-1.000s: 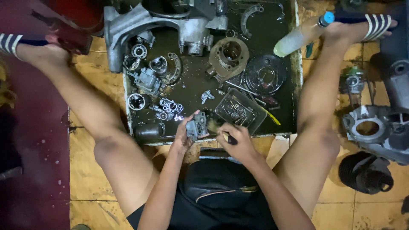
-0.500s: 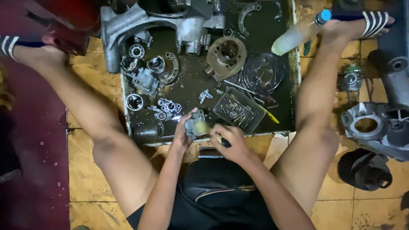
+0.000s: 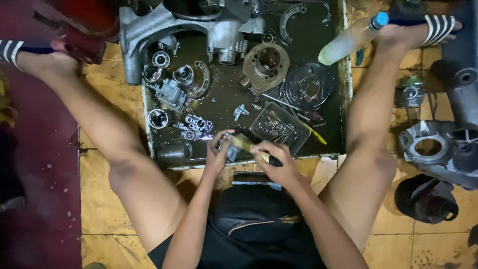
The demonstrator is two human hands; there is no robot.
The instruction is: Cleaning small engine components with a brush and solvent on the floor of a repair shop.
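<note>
I sit on the floor with my legs either side of a metal tray (image 3: 343, 99) of dark liquid. Over its near edge my left hand (image 3: 217, 152) grips a small grey metal engine part (image 3: 232, 151). My right hand (image 3: 275, 162) holds a brush (image 3: 245, 144) with a dark handle, its pale bristles against that part. The two hands are close together. Several engine parts lie in the tray: a cylinder (image 3: 266, 64), a round plate (image 3: 308, 85), a small rectangular tin (image 3: 279, 128) with small pieces, and a big grey casing (image 3: 149, 32).
A plastic bottle with a blue cap (image 3: 351, 40) leans on the tray's right rim by my right foot. More engine casings (image 3: 438, 147) and a dark finned cylinder (image 3: 427, 198) lie on the tiled floor at right. A red object (image 3: 79, 20) stands at top left.
The brush in my right hand has shifted across the small part, which my left hand has turned a little. The view has shifted slightly.
</note>
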